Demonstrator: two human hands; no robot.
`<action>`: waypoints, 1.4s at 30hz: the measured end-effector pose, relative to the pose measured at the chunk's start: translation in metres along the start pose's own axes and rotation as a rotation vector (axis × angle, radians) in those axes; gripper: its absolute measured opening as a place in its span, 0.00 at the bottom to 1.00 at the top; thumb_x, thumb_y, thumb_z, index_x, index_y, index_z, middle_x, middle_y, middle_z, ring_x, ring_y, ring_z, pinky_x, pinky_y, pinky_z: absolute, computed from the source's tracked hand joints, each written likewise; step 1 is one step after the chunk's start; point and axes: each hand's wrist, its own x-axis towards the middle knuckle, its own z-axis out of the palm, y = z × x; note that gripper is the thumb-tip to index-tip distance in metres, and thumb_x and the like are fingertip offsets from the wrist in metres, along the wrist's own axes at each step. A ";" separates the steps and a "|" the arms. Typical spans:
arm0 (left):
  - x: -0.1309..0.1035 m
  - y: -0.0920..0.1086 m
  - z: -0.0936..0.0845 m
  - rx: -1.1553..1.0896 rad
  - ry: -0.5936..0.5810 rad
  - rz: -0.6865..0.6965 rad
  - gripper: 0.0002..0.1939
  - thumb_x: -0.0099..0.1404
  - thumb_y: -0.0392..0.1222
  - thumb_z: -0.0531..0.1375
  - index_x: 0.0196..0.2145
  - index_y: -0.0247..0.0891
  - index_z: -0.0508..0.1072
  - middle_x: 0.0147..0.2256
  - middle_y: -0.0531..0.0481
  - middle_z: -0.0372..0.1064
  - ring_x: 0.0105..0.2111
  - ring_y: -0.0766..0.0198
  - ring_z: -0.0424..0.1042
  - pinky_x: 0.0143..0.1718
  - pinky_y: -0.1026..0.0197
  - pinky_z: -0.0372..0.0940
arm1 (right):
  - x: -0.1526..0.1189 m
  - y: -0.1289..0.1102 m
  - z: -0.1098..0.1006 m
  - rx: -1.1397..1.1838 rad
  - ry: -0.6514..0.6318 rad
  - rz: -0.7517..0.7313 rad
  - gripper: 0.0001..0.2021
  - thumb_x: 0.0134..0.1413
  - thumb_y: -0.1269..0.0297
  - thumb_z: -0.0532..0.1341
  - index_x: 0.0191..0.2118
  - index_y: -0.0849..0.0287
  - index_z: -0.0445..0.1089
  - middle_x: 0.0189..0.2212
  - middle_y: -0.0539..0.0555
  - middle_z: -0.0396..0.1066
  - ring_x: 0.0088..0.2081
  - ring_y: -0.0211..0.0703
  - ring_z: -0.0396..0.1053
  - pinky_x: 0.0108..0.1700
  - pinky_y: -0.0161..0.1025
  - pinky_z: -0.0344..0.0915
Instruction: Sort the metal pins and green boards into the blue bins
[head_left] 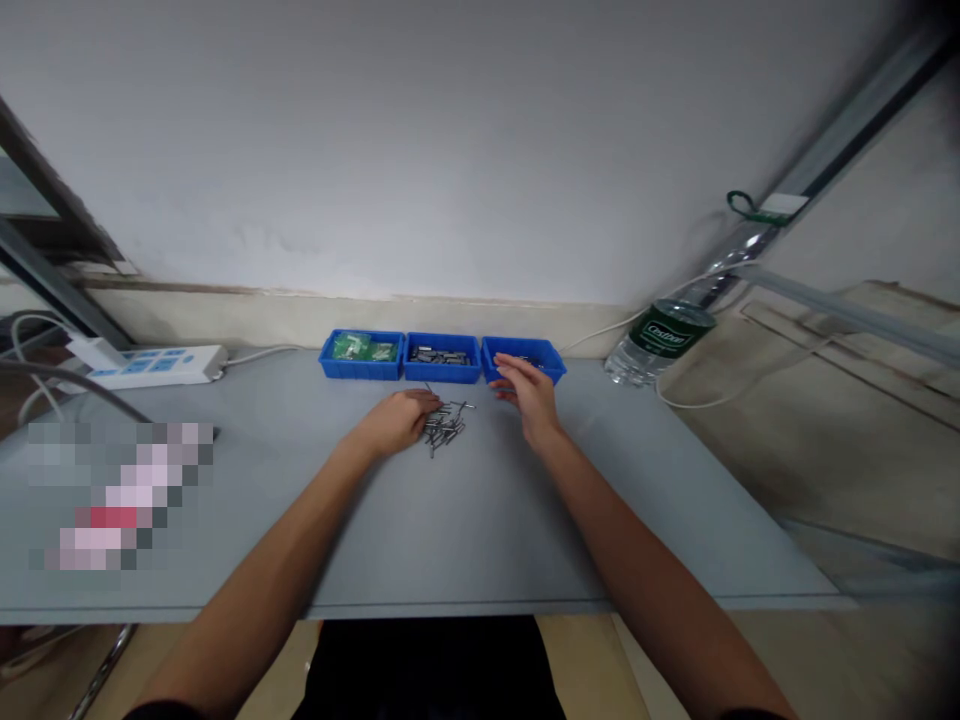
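A loose pile of small metal pins [445,428] lies on the grey table. My left hand [397,422] rests at the left side of this pile with its fingers curled together. A thin pin sticks up at its fingertips, and the thumb is partly hidden. At the front of the right blue bin [553,368], my right hand [531,395] hovers with fingers apart and nothing visible between them. It covers the bin's front left part, where a few small metal pieces show. Side by side with it stands the middle blue bin [442,374], holding many similar metal pieces.
The left blue bin [361,370] holds green-and-white bagged items. A white power strip [169,366] lies at the back left, near a blurred-out object [127,500]. A large water bottle [660,335] leans at the right back, with a white cable [697,406] beside it.
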 end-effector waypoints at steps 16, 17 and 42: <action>-0.003 -0.008 -0.011 0.008 0.043 -0.153 0.14 0.63 0.29 0.60 0.42 0.40 0.82 0.41 0.45 0.82 0.42 0.54 0.79 0.44 0.58 0.71 | -0.001 0.003 0.002 -0.022 -0.037 0.005 0.17 0.40 0.57 0.71 0.40 0.54 0.81 0.43 0.55 0.81 0.30 0.39 0.74 0.31 0.37 0.68; -0.003 -0.008 -0.011 -0.012 0.052 -0.147 0.14 0.62 0.28 0.61 0.42 0.39 0.82 0.39 0.46 0.82 0.39 0.55 0.79 0.42 0.59 0.70 | -0.001 0.002 0.002 -0.024 -0.041 0.005 0.18 0.40 0.57 0.71 0.40 0.54 0.81 0.43 0.55 0.81 0.30 0.39 0.74 0.32 0.37 0.68; 0.004 0.008 -0.018 -0.438 0.534 -0.006 0.06 0.63 0.37 0.67 0.39 0.37 0.80 0.35 0.47 0.80 0.34 0.62 0.78 0.38 0.60 0.74 | -0.013 0.006 0.008 -0.122 -0.568 -0.021 0.15 0.43 0.54 0.76 0.38 0.53 0.83 0.33 0.53 0.81 0.31 0.41 0.74 0.39 0.41 0.70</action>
